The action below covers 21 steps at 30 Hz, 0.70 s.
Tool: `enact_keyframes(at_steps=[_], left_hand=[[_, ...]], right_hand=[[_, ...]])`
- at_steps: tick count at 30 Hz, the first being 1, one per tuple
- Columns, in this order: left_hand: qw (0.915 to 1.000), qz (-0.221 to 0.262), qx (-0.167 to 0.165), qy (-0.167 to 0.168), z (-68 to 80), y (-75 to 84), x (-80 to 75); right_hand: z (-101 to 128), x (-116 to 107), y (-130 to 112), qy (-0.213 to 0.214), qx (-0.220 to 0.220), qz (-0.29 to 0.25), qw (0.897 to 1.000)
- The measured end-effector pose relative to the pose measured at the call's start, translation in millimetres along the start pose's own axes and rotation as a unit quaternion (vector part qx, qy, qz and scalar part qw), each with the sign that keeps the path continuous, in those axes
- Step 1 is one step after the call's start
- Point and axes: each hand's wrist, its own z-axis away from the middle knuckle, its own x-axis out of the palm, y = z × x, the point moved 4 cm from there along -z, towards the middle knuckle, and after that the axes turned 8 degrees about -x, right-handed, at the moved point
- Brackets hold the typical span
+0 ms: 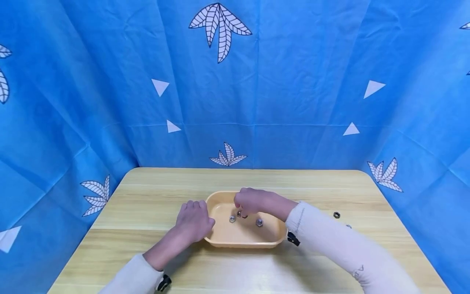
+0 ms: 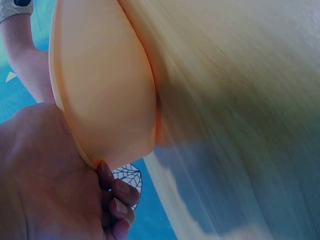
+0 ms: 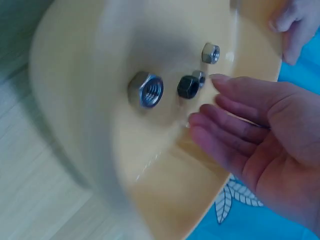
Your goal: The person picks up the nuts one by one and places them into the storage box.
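The worktop (image 1: 154, 204) is pale wood with lengthwise grain and rounded far corners, and blue cloth hangs close behind its far edge and along both side edges. A shallow tan plastic tray (image 1: 245, 241) sits directly on it, about midway between the left and right edges and somewhat nearer the near edge than the far one. Toward the right edge, well apart from the tray, 1 dark hex nut (image 1: 336, 214) lies on the bare wood, and just beyond it, nearer the right edge, is 1 small pale nut (image 1: 348, 226), partly hidden by a sleeve
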Motion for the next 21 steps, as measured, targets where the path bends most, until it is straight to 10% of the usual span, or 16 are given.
enact_keyframes(at_steps=[21], left_hand=[[1.0000, 0.007, -0.004, 0.001, 2.3, -0.8, -0.4]], right_hand=[[51, -13, 13, 0.161, -0.092, -0.022, 0.982]])
